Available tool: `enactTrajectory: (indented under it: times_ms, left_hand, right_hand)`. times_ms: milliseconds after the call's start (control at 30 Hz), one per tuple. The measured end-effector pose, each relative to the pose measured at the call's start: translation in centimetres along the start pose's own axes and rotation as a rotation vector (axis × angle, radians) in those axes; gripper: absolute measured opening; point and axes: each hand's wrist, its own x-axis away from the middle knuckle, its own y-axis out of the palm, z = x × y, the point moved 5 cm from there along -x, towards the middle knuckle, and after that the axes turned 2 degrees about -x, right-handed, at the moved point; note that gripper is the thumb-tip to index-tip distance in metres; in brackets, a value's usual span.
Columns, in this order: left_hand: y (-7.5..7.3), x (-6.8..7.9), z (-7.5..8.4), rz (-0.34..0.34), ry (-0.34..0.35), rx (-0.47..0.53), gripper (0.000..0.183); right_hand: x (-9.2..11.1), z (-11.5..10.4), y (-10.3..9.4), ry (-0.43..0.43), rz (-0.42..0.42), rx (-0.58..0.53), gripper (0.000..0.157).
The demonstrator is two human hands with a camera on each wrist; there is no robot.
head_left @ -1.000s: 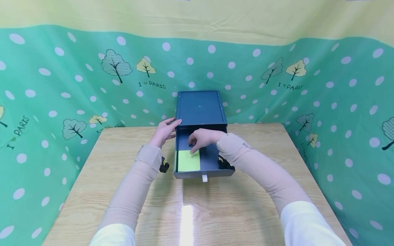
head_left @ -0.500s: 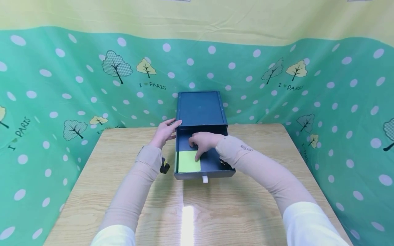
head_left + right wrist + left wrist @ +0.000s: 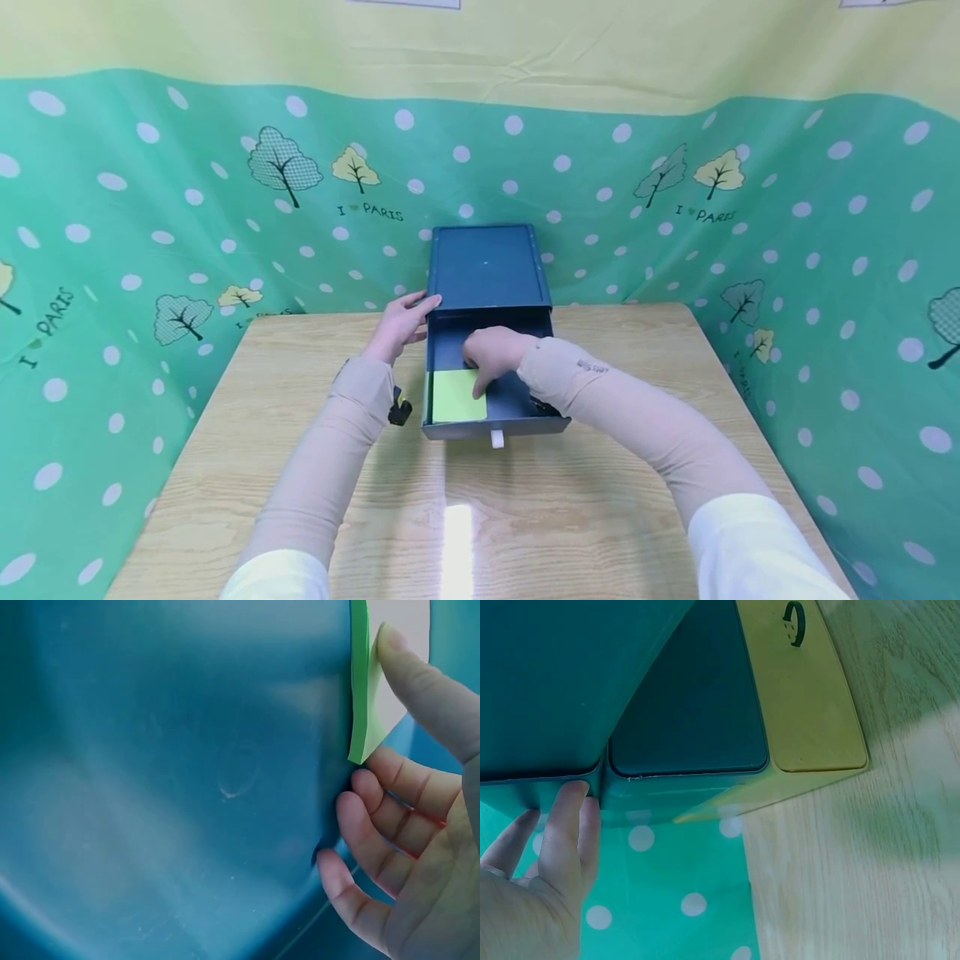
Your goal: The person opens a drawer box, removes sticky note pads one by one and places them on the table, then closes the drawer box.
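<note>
Remotely, I count in head view one green notepad, at seven o'clock in the pulled-out blue drawer. Right hand: pinching it, thumb on the face, forefinger at the edge. Left hand: fingers loosely straight, touching the blue cabinet at the drawer's ten o'clock. Only my right wrist view gives the notepad's thick green edge; only my left wrist view, a yellow panel with a dark loop.

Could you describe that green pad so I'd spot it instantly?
On the wood-grain table stands a blue cabinet. Its open top drawer holds a square pad in the front left corner; its lime-green colour sets it apart from the dark blue drawer.
</note>
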Motion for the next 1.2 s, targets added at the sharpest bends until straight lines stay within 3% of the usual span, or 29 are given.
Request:
enactTrajectory:
  times_ms: [267, 700, 1100, 1200]
  left_hand:
    - [0.0, 0.1, -0.2, 0.007, -0.005, 0.008, 0.068]
    - [0.0, 0.0, -0.6, 0.01, -0.012, 0.0, 0.069]
    - [0.2, 0.1, 0.0, 0.01, 0.002, 0.002, 0.069]
    - [0.1, 0.2, 0.0, 0.013, -0.007, 0.005, 0.068]
  right_hand:
    - [0.2, -0.5, 0.0, 0.037, -0.007, 0.034, 0.039]
    - [0.0, -0.5, 0.5, 0.027, -0.019, -0.08, 0.044]
    - [0.1, 0.4, 0.7, 0.034, -0.026, -0.168, 0.027]
    - [0.0, 0.6, 0.7, 0.021, -0.034, -0.213, 0.029]
